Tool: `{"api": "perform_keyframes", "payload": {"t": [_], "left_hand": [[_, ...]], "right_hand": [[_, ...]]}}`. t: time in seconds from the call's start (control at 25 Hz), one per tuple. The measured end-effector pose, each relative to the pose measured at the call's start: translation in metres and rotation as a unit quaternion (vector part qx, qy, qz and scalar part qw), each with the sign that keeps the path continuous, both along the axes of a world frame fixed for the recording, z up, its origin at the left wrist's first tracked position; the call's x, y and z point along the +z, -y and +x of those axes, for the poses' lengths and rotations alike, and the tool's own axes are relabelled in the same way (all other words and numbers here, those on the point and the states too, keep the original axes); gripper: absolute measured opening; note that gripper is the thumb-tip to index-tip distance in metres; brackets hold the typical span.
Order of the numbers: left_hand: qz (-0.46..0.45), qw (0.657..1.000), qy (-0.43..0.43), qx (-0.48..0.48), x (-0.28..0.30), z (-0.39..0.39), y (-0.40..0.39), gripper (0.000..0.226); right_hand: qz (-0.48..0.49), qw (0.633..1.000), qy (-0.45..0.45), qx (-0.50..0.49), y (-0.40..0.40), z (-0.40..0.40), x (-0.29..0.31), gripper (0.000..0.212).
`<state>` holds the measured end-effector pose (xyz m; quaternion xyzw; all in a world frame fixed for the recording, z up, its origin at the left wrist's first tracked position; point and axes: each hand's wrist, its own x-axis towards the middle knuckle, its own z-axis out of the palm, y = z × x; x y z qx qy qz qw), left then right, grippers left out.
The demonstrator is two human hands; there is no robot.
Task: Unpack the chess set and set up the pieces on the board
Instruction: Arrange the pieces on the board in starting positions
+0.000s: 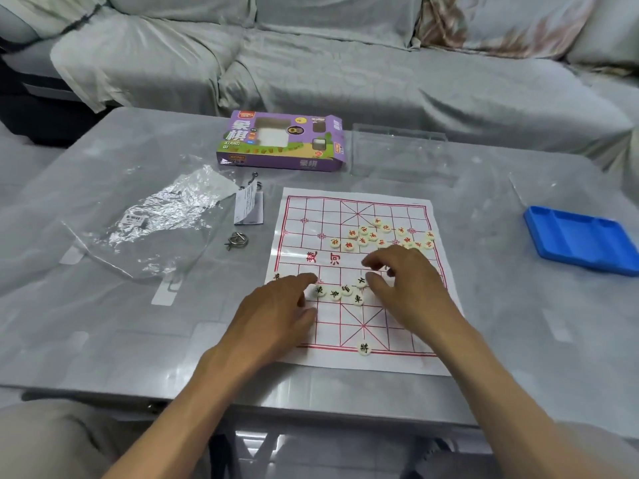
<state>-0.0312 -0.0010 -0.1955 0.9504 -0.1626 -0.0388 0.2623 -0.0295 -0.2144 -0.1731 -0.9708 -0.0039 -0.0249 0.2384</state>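
Note:
A white paper board (pixel 304 209) with red grid lines lies flat on the table. Several red-lettered discs (pixel 375 236) are heaped on its far right part. A few black-lettered discs (pixel 340 292) sit near the middle, one disc (pixel 363 348) sits alone on the near edge line, and another (pixel 276 276) on the left edge. My left hand (pixel 276 305) lies over the board's left side, index finger stretched toward a disc (pixel 319 290). My right hand (pixel 401 274) hovers with curled fingers over the middle discs; whether it pinches one is hidden.
The purple cardboard box (pixel 281 141) lies beyond the board, with a clear plastic case (pixel 397 152) to its right. Crumpled clear wrap (pixel 155 219), a paper tag (pixel 247 205) and a metal ring puzzle (pixel 235 239) lie left. A blue tray (pixel 581 238) sits right. Sofa behind.

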Motion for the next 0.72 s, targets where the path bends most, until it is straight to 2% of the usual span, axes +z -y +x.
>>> {"api": "perform_keyframes", "payload": {"t": [0.12,0.36,0.48,0.72], "left_hand": [[0.011,1.000,0.010,-0.011,-0.004,0.004,0.005,0.044],[0.024,0.999,0.004,-0.036,-0.011,0.006,0.007,0.035],[0.045,0.998,0.004,-0.043,-0.012,0.010,0.008,0.034],[0.049,0.998,-0.004,-0.046,-0.011,0.010,0.007,0.038]], "right_hand": [[-0.047,0.998,-0.018,0.029,-0.004,0.005,-0.001,0.027],[-0.060,0.997,-0.053,-0.019,0.021,0.016,0.001,0.034],[-0.060,0.993,-0.097,0.022,0.013,0.017,-0.007,0.033],[-0.070,0.987,-0.112,0.091,0.004,0.013,-0.014,0.029]]}}
